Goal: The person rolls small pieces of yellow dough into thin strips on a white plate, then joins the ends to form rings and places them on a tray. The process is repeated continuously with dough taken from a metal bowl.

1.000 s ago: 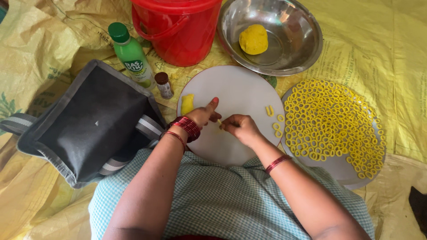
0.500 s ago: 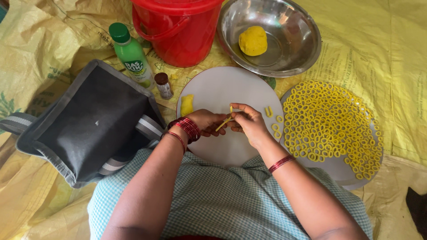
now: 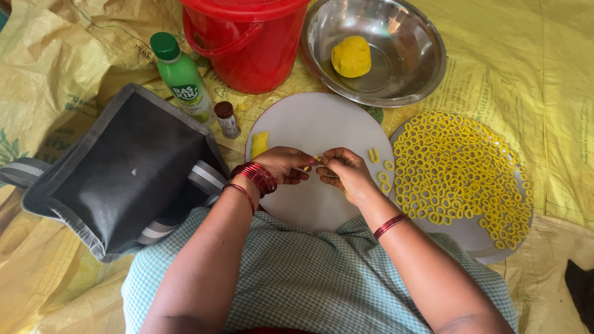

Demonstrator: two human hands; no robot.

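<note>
Over white round board [image 3: 322,124], my left hand [image 3: 281,164] and right hand [image 3: 343,170] pinch small yellow dough strip [image 3: 314,162] between fingertips; finished dough rings [image 3: 458,170] lie right

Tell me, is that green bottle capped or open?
Capped. The green bottle stands upright beside the red bucket, with its dark green cap on the neck.

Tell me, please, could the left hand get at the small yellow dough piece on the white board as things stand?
Probably yes: the dough piece lies bare on the white board, just beyond the left hand, though its fingers pinch a dough strip.
</note>
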